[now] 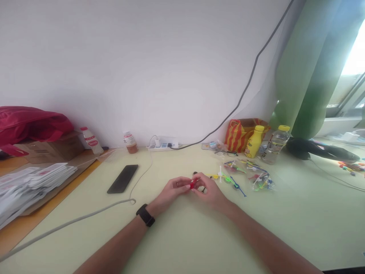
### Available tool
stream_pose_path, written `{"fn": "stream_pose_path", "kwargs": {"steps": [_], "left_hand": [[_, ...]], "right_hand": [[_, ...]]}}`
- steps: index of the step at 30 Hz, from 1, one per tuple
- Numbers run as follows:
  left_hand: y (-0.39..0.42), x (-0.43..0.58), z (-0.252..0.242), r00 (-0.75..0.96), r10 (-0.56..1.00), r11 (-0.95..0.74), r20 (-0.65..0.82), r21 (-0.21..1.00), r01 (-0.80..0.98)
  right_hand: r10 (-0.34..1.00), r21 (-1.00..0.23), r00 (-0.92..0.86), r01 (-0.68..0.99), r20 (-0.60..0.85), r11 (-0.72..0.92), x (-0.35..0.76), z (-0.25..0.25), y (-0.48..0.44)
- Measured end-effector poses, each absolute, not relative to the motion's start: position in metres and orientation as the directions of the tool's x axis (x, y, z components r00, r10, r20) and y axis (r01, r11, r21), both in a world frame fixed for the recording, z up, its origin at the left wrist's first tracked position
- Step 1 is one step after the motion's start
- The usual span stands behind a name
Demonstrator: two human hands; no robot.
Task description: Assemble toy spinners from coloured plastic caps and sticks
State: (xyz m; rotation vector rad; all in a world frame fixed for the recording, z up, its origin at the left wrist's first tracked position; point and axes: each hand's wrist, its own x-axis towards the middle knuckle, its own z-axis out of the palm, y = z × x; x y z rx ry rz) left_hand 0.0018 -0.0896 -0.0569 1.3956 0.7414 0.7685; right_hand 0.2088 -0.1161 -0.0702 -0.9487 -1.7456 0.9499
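In the head view, the left hand (pixel 175 189) and right hand (pixel 210 190) both pinch a small red piece (pixel 192 185), right of the black phone (pixel 122 179) lying on the surface (pixel 182 239). Linked plastic parts (pixel 227 179) lie farther right of the phone.

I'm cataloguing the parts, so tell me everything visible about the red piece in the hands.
The red piece is small, bright and plastic-looking, over the pale tabletop. Fingers of the left hand and the right hand pinch it from either side, partly covering it, so its full shape and tilt can't be told.
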Motion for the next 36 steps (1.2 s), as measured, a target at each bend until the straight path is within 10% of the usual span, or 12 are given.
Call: {"fn": "stream_pose_path", "kwargs": {"steps": [36], "left_hand": [[-0.091, 0.008, -0.065, 0.379, 0.925, 0.005, 0.023, 0.997, -0.072]], "right_hand": [[0.899, -0.869, -0.192, 0.241, 0.393, 0.431, 0.209, -0.067, -0.114]]}}
